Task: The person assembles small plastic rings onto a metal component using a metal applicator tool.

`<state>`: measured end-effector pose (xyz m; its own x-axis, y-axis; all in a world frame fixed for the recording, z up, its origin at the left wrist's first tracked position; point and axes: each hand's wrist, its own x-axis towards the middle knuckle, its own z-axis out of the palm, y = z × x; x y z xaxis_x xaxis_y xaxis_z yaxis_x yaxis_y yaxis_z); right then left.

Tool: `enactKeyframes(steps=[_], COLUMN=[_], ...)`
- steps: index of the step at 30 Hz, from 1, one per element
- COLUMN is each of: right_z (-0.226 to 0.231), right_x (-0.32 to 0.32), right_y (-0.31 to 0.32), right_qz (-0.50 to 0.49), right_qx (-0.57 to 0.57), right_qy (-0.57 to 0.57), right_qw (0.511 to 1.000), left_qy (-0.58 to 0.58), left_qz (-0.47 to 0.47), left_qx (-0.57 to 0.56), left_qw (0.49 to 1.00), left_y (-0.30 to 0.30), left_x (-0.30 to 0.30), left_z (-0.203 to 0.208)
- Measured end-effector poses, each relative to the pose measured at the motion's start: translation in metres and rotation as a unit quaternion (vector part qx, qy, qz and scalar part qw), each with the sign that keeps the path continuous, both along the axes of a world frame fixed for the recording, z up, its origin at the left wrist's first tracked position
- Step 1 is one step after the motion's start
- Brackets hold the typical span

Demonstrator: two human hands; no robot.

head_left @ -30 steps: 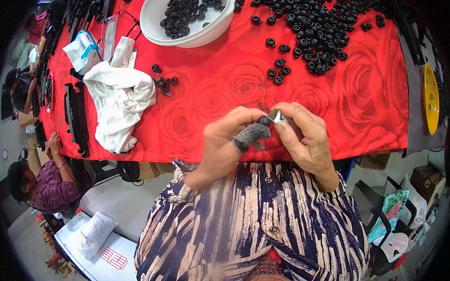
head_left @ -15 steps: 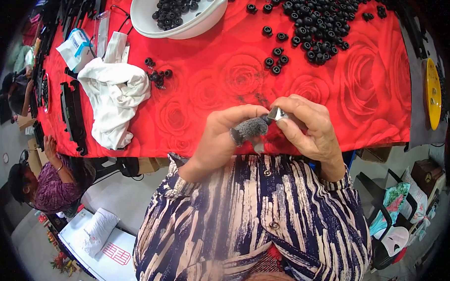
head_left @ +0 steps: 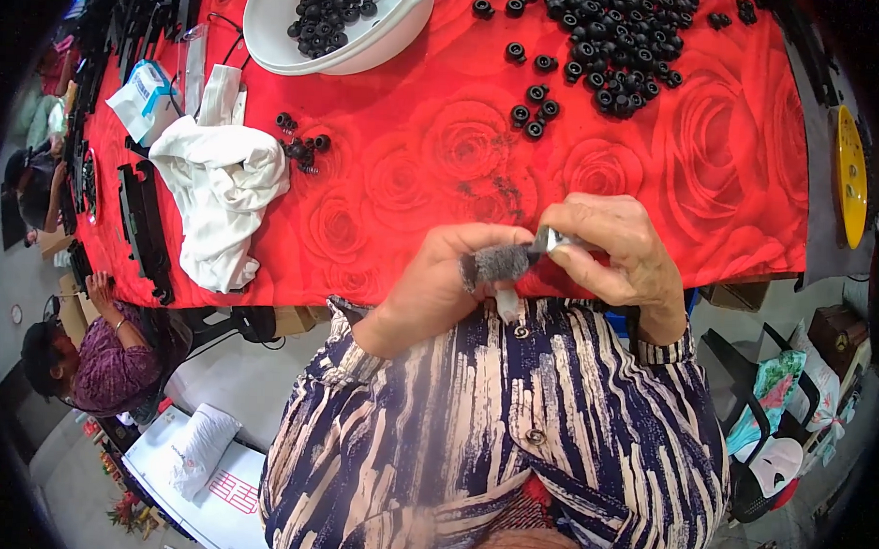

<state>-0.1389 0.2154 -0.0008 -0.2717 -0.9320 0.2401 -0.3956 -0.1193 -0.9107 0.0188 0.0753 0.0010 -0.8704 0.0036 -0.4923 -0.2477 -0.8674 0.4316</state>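
My left hand (head_left: 437,282) and my right hand (head_left: 613,253) meet at the near edge of a table under a red rose-print cloth (head_left: 434,168). The left thumb wears a grey fuzzy finger cover (head_left: 498,264) and presses a small black part that is mostly hidden. My right hand grips a small tool with a shiny metal tip (head_left: 554,241), its end against the left thumb. Beyond my hands lie several black ring-shaped parts (head_left: 617,39) in a loose heap, and a white bowl (head_left: 346,47) holds more of them.
A crumpled white cloth (head_left: 220,194) lies at the left with a few black parts (head_left: 303,149) beside it. Long black plastic pieces (head_left: 143,227) run along the table's left edge. A seated person (head_left: 98,359) works at lower left. A yellow disc (head_left: 850,173) sits at right.
The view has shifted slightly, so the table sits higher in the frame. My hands stay together at the table edge, the tool tip still at the left thumb.
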Motion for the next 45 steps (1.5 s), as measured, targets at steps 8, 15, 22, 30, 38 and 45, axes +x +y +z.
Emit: enactKeyframes(steps=[8,15,22,30,38,45], right_z=[0.006,0.004,0.007,0.004,0.002,-0.001], right_x=[0.008,0.019,0.022,0.026,0.027,0.026], right_y=[0.013,0.002,0.006,0.013,0.012,0.012], right_qz=[-0.038,-0.085,-0.074,-0.108,-0.121,-0.126], right_qx=[-0.021,-0.036,-0.030,0.002,0.000,0.006], right_qy=[-0.069,-0.002,-0.007,-0.047,-0.053,-0.063], right_qw=[0.997,0.996,0.997,0.993,0.991,0.990], left_qy=[0.028,0.021,0.030,0.024,0.010,0.002], left_qz=[0.000,-0.032,-0.037,0.003,0.016,0.026], left_qx=[0.039,0.087,0.085,-0.106,-0.122,-0.136], left_qw=[0.999,0.995,0.995,0.994,0.992,0.990], left_y=[-0.004,0.001,0.006,0.008,0.010,0.011], left_x=[-0.011,-0.004,0.001,0.006,0.002,-0.002], left_z=[0.006,0.004,0.003,0.008,0.009,0.010])
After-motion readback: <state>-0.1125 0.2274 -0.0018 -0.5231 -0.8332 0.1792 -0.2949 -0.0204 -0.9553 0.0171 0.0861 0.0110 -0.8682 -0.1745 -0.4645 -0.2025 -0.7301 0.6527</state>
